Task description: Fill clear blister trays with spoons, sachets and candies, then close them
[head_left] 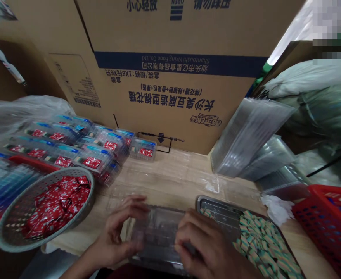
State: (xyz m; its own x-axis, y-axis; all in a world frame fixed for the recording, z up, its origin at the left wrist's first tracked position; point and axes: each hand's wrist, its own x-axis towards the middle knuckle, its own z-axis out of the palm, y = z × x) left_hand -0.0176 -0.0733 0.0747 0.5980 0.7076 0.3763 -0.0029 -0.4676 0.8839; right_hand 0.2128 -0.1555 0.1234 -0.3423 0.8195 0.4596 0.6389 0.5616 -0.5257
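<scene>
Head feed, single frame. I have the left hand (115, 236) and right hand (205, 244) together at the bottom of the view, above the near part of the tabletop (173, 174). Both are closed around a clear plastic tray (158, 232): the left fingers (129, 205) curl over its left side, and the right fingers (187, 228) bear on its right side. Neither hand is spread open. The tray sits between the hands, just left of a steel pan (217, 203). It looks empty, though glare and the hands make that uncertain.

Progress as the layout shows it: rows of filled clear boxes (91, 155) stand at left against a large cardboard carton (170, 93). Each holds blue-and-white items and a red sachet, and one filled clear box (142, 149) stands at the end nearest the middle. Supplies remain in place: a grey perforated basket (71, 173) is heaped with red sachets (56, 205), and the steel pan is heaped with small green-and-cream wrapped pieces (263, 244). At right, a leaning stack of clear trays (248, 135) appears unfilled. Beyond the pan lie a crumpled white tissue (276, 209) and a red plastic crate (318, 205).
</scene>
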